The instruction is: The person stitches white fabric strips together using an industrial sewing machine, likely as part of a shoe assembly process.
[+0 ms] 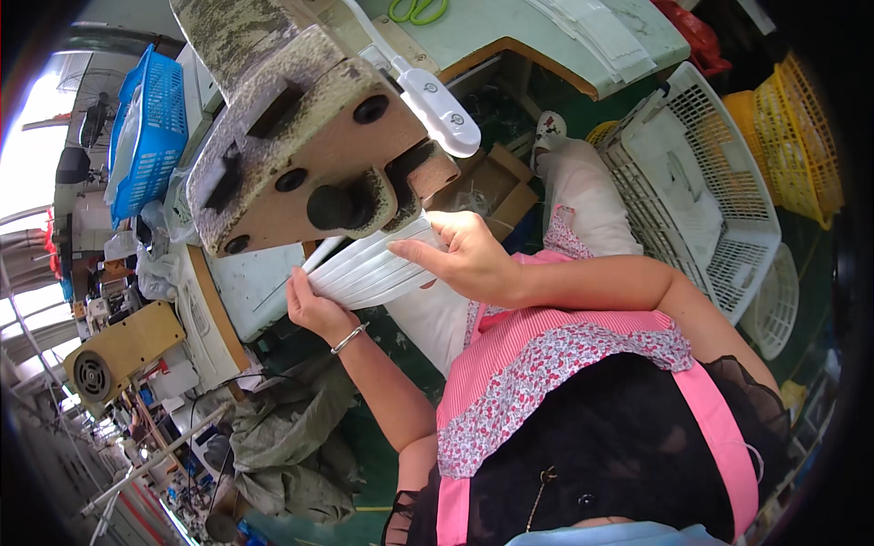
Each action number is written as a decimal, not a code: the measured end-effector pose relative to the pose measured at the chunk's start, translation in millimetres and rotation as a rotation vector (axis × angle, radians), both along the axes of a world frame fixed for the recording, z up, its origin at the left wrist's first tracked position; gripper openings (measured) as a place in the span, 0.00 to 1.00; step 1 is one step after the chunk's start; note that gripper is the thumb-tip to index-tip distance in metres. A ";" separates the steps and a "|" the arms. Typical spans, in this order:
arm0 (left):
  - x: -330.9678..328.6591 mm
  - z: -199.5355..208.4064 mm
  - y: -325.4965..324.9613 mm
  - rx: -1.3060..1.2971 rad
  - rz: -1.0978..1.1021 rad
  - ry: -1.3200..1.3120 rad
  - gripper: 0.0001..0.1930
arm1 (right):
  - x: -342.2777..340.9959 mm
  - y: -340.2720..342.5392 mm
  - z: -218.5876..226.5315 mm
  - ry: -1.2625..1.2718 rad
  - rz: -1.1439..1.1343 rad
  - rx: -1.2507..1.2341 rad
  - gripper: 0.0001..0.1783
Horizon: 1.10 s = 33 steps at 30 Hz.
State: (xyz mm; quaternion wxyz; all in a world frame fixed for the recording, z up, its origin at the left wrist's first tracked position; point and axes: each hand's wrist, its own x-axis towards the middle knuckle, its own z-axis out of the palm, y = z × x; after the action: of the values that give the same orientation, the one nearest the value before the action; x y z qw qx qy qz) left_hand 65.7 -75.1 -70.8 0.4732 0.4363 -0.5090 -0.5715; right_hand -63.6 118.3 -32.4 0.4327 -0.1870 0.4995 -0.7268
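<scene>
A stack of white, pleated-looking strips [369, 271], perhaps fabric, stretches between my two hands, just under the worn metal head of a machine [309, 155]. The lower left end is gripped by my left hand [314, 305], which has a bracelet at its wrist. At the other end, the thumb of my right hand [473, 259] lies on top of the strips, with the fingers curled behind them. The machine head covers the upper edge of the stack, and the fingertips under it are partly hidden.
Beside the machine head is a white switch box [439, 114] on a cable. Green scissors [419, 11] and more white strips [596, 36] lie on the pale table [510, 23]. A white basket [765, 209] stands right; a blue basket [150, 136] stands left. An open cardboard box [510, 196] sits below.
</scene>
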 end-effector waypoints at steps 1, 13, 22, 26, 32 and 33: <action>2.2 -2.7 -1.0 0.021 0.066 0.052 0.10 | -0.2 -0.8 -1.6 -0.007 0.030 -0.004 0.14; 7.3 21.4 50.9 0.522 -0.654 0.560 0.13 | -77.7 126.5 -34.7 -0.082 -0.153 -0.002 0.12; -63.4 47.9 122.3 0.217 -0.675 -0.034 0.10 | -87.6 158.6 -45.4 -0.101 -0.309 -0.010 0.12; -68.0 38.9 122.0 -0.043 -0.568 -0.096 0.07 | -86.5 153.2 -44.0 -0.081 -0.328 0.021 0.12; -75.5 36.5 123.4 -0.173 -0.529 -0.091 0.10 | -89.1 151.0 -48.8 -0.061 -0.319 0.010 0.12; -75.7 35.9 123.0 -0.172 -0.529 -0.093 0.10 | -88.5 151.2 -49.4 -0.063 -0.319 0.011 0.12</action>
State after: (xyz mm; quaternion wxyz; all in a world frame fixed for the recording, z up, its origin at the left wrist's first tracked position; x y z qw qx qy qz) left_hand -10.0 47.9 -34.9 0.3189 0.2723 -0.6732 -0.6091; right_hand -152.1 269.5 -81.8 0.3284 -0.0799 0.5129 -0.7891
